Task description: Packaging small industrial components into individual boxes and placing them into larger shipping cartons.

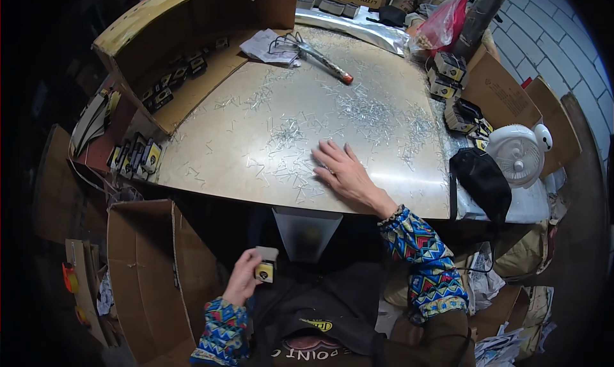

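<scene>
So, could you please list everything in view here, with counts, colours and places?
metal tabletop: one, silvery, centre.
small metal pins: too many to count, silvery, scattered over the tabletop.
wire rake tool: one, red-tipped handle, far side of the tabletop.
small boxes: several, black and yellow, left edge; more at right.
open cardboard box: one, brown, lower left.
desk fan: one, white, right.
black bag: one, beside the fan.
red plastic bag: one, top right.
left hand: holds a small yellow-and-black box.
right hand: flat on the pins.
</scene>
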A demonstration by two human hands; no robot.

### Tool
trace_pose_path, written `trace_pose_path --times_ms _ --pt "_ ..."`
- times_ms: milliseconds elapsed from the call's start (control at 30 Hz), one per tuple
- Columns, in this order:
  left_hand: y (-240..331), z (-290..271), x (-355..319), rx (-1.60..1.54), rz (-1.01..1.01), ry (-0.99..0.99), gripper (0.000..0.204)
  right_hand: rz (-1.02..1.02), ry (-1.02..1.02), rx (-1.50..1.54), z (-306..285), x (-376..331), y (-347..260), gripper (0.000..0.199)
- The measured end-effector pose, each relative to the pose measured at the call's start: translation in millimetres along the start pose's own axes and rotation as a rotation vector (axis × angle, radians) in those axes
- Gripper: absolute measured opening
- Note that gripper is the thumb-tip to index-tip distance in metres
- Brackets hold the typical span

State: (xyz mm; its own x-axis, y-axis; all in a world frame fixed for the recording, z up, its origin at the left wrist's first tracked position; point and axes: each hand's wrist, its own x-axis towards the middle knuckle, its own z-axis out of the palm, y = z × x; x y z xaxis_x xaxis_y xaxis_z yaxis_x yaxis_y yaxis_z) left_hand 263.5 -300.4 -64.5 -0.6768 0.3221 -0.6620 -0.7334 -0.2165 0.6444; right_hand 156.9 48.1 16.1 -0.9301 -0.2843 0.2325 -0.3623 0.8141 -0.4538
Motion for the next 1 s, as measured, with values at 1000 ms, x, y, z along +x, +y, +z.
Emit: trace_pose_path --times_ms 1000 --pt "-83.2 70.6 -8.2 0.640 0.390 0.033 0.067 -0.048 0.053 -0.019 65.5 -105.2 -124.6 0.033"
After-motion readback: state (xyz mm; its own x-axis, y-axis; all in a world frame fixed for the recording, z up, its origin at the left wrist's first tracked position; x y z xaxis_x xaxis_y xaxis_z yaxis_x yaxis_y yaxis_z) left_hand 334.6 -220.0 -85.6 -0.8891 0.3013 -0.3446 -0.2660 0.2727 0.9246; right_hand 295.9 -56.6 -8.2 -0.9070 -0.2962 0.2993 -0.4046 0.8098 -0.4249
